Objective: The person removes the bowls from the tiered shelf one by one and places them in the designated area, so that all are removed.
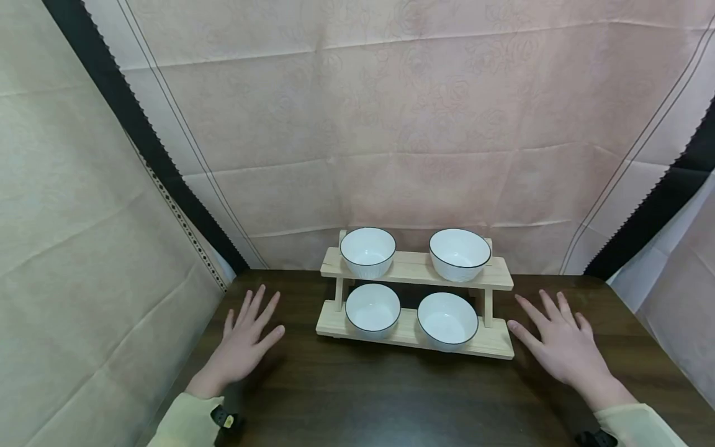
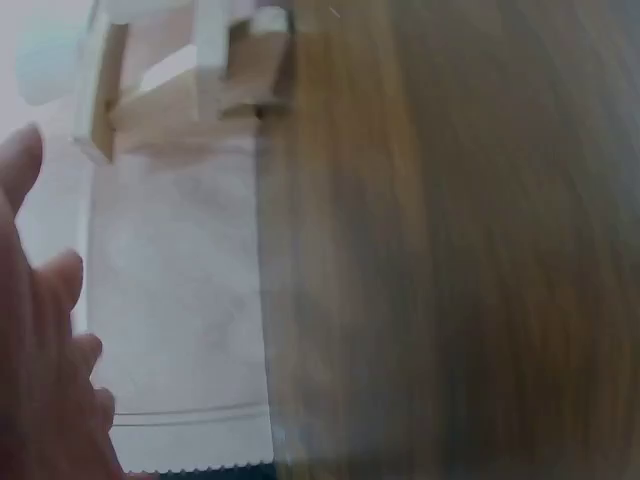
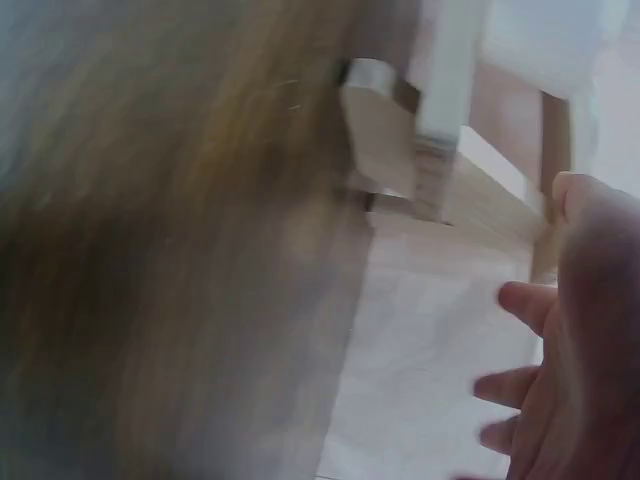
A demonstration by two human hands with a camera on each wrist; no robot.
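Observation:
A two-tier rack of pale wood (image 1: 413, 268) stands on the dark table, holding white bowls with thin dark rims. The upper tier bears a left bowl (image 1: 368, 252) and a right bowl (image 1: 460, 254). Below them sit another left bowl (image 1: 372, 309) and right bowl (image 1: 447, 320). Left of the rack is my left hand (image 1: 241, 344), its fingers spread and holding nothing. My right hand (image 1: 564, 347) is likewise spread, close to the rack's right end without gripping it. The wrist views are blurred; the rack's ends (image 2: 208, 60) (image 3: 440, 170) appear beyond the fingers.
The dark brown wooden table (image 1: 357, 397) extends in front of the rack and to both sides. Behind it hangs a pale patterned cloth (image 1: 424, 124), with a black band (image 1: 151, 136) at the left and another black strip (image 1: 659, 205) at the right.

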